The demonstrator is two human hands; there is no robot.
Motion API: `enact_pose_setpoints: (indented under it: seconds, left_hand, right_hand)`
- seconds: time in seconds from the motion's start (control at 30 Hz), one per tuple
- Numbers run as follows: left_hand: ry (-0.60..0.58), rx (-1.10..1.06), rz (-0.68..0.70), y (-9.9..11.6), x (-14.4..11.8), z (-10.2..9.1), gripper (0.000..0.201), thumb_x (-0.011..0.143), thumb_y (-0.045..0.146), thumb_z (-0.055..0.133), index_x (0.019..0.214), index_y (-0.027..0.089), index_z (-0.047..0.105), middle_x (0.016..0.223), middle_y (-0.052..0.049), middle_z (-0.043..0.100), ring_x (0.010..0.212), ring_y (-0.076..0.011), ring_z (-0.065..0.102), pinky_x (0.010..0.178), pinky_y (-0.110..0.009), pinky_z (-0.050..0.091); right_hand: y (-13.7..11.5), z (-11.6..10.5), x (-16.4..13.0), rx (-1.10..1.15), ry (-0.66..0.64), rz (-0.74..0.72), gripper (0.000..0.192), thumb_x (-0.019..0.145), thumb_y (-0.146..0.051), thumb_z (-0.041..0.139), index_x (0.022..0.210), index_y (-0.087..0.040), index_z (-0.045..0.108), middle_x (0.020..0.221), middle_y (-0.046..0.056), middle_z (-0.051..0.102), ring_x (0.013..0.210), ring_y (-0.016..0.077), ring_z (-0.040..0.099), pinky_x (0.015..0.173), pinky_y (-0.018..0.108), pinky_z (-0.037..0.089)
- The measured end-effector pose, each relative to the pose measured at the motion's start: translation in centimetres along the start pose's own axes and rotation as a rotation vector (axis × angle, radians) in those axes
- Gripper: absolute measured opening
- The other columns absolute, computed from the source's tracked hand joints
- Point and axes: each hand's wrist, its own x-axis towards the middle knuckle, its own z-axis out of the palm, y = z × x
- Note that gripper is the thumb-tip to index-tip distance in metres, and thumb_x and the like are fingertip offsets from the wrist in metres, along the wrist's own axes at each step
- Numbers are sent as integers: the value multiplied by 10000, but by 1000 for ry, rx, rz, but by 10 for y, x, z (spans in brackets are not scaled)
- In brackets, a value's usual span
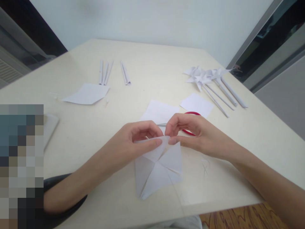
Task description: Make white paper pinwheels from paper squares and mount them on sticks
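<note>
While the left hand (144, 136) and the right hand (188, 130) meet fingertip to fingertip, a slit paper square (148, 178) is pinched between them

As the left thumb presses flat against the upper part of the square, its fingers curl behind the sheet. The right thumb and forefinger close on the paper's top corner, right beside the left fingertips. Cuts run from the corners of the square toward its middle, parting it into flaps. It sits at the near side of the worktop (95, 127), tilted toward the viewer; whether its lower edge touches the surface cannot be told.

Just beyond the hands lies a white sheet (159, 109), with a smaller sheet (198, 103) to its right. Red-handled scissors (194, 113) lie there too, partly hidden by the right hand. Some fine strands (205, 168) are scattered near the right forearm.

Farther off to the right, paper pinwheels (200, 76) lie grouped, with thin sticks (218, 103) and thicker paper tubes (232, 90) stretching toward the near right. Across on the left are three paper rolls (105, 73) side by side, a pair of rolls (125, 73) apart from them, and a curved sheet (86, 94) in front of the three. A blocky blur covers the lower left corner; wooden flooring (235, 218) shows below the worktop's near edge.
</note>
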Motion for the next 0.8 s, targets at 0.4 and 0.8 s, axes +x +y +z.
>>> enact_pose_setpoints:
  seconds: [0.4, 0.8]
  left_hand:
    - [-20, 149, -20, 1, -1, 6, 197, 830, 340, 577, 741, 204, 689, 726, 18, 673, 700, -151, 598, 611, -231, 430]
    - [54, 254, 146, -12, -2, 8, 144, 850, 273, 590, 779, 288, 714, 750, 111, 710, 709, -68, 613, 619, -129, 426]
  right_hand:
    - [8, 11, 3, -139, 87, 76, 67, 788, -124, 590, 810, -180, 618, 829, -5, 676, 797, 128, 627, 759, 281, 489]
    - [11, 7, 5, 63, 4, 244, 78, 724, -198, 669, 746, -192, 595, 774, -17, 636, 773, 130, 602, 741, 269, 460]
